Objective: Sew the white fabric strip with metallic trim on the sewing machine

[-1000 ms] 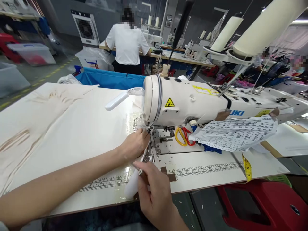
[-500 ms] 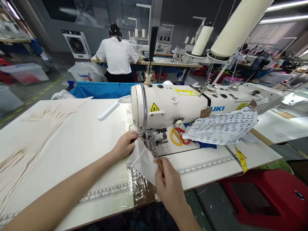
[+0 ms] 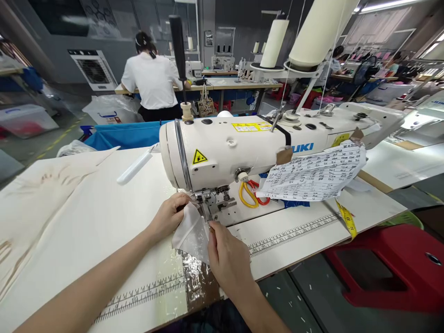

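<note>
Close to the needle of a white sewing machine (image 3: 222,148), my left hand (image 3: 168,217) is closed, its fingers pinching the upper edge of a small white piece of fabric (image 3: 190,236). The cloth hangs from the needle area toward the table's front edge. My right hand (image 3: 229,259) grips a slim awl (image 3: 205,213), whose metal shaft points up at the presser foot. Its handle is hidden in my fingers. That hand also lies against the right edge of the cloth. Whether the awl's tip touches the fabric cannot be made out.
Red-and-yellow-handled scissors (image 3: 249,194) lie under the machine arm, beside a hanging sheet of handwritten paper (image 3: 312,173). A tape measure (image 3: 347,219) droops over the front edge. Cream fabric (image 3: 45,194) covers the table's left. A red stool (image 3: 391,268) stands at right; a person (image 3: 151,83) sits ahead.
The view has shifted, so the machine appears larger and further left. My right hand has slid up along the awl toward the needle, covering its wooden handle. My left hand keeps its pinch.
</note>
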Tool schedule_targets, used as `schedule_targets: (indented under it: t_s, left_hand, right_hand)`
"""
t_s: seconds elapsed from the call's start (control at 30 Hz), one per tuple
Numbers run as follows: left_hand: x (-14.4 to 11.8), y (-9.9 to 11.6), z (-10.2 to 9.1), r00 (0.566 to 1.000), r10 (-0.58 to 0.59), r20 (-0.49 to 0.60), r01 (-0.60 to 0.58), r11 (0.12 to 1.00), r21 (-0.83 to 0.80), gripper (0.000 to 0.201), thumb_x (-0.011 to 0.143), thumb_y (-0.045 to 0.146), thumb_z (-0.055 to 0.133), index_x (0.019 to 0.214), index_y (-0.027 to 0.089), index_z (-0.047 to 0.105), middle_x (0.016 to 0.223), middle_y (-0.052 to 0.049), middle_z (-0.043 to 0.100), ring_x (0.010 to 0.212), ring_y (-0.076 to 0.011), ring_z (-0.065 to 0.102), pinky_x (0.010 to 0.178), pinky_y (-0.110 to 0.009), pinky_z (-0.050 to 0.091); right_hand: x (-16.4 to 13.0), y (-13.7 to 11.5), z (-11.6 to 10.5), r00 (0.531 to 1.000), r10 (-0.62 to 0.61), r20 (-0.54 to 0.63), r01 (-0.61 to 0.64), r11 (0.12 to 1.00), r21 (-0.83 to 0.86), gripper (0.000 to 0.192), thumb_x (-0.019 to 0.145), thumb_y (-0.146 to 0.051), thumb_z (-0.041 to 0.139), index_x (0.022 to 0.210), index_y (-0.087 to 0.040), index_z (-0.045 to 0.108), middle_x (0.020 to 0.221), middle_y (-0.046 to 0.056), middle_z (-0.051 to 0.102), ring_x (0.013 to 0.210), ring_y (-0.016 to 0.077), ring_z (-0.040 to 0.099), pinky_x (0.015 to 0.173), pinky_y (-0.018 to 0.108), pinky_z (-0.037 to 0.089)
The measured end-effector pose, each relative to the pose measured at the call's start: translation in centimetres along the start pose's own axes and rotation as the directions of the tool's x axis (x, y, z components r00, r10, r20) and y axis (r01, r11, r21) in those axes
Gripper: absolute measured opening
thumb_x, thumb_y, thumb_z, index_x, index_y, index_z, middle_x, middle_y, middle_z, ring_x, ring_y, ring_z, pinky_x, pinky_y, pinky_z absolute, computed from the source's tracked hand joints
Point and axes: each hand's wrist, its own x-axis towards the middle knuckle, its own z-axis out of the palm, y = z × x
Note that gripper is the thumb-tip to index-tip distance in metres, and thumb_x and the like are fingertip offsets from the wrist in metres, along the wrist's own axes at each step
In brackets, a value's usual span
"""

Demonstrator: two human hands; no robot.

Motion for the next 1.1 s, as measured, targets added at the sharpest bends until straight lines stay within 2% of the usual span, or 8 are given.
schedule_targets:
  t_s: [0.27, 0.53, 0.8, 1.1]
  left_hand:
    - [-0.09, -0.08, 0.13, 1.000, 0.001, -0.015, -0.001, 1.000, -0.008, 0.027, 0.090, 0.037, 0.051, 0.085, 0.022, 0.072, 0.086, -0.003, 0.065, 0.083, -0.0187, 0.063, 0.079, -0.031, 0.052]
    - [-0.07, 0.02, 0.09, 1.000, -0.018, -0.013, 0.018, 1.000, -0.014, 0.027, 0.090, 0.037, 0.051, 0.084, 0.021, 0.073, 0.085, -0.003, 0.064, 0.083, -0.0191, 0.063, 0.078, -0.031, 0.053]
    - [-0.02, -0.08, 0.15, 1.000, 0.010, -0.011, -0.010, 1.000, -0.013, 0.024, 0.089, 0.034, 0.052, 0.084, 0.021, 0.072, 0.088, -0.004, 0.066, 0.086, -0.0200, 0.064, 0.080, -0.032, 0.053]
    - [-0.10, 0.06, 0.45, 0.997, 0.076, -0.035, -0.074, 0.996, 0.045, 0.023, 0.089, 0.032, 0.050, 0.083, 0.021, 0.069, 0.093, -0.005, 0.068, 0.091, -0.0215, 0.063, 0.083, -0.035, 0.052]
  right_hand:
    - [0.17, -0.03, 0.19, 0.999, 0.019, 0.031, -0.018, 1.000, -0.007, 0.039, 0.105, -0.018, 0.028, 0.107, -0.013, 0.066, 0.084, 0.006, 0.076, 0.058, 0.0170, 0.070, 0.044, 0.027, 0.041]
    - [0.11, 0.07, 0.21, 0.998, 0.041, 0.042, -0.042, 0.999, 0.017, 0.036, 0.102, -0.015, 0.032, 0.110, -0.012, 0.066, 0.086, 0.007, 0.077, 0.062, 0.0168, 0.071, 0.047, 0.025, 0.045]
    - [0.10, -0.09, 0.13, 0.998, 0.040, 0.042, -0.041, 0.999, 0.032, 0.036, 0.102, -0.016, 0.031, 0.109, -0.012, 0.066, 0.082, 0.005, 0.075, 0.057, 0.0172, 0.069, 0.045, 0.027, 0.043]
    - [0.04, -0.14, 0.49, 0.996, 0.027, 0.081, -0.026, 0.999, -0.024, 0.034, 0.101, -0.013, 0.032, 0.111, -0.012, 0.065, 0.086, 0.007, 0.075, 0.063, 0.0187, 0.072, 0.045, 0.028, 0.043]
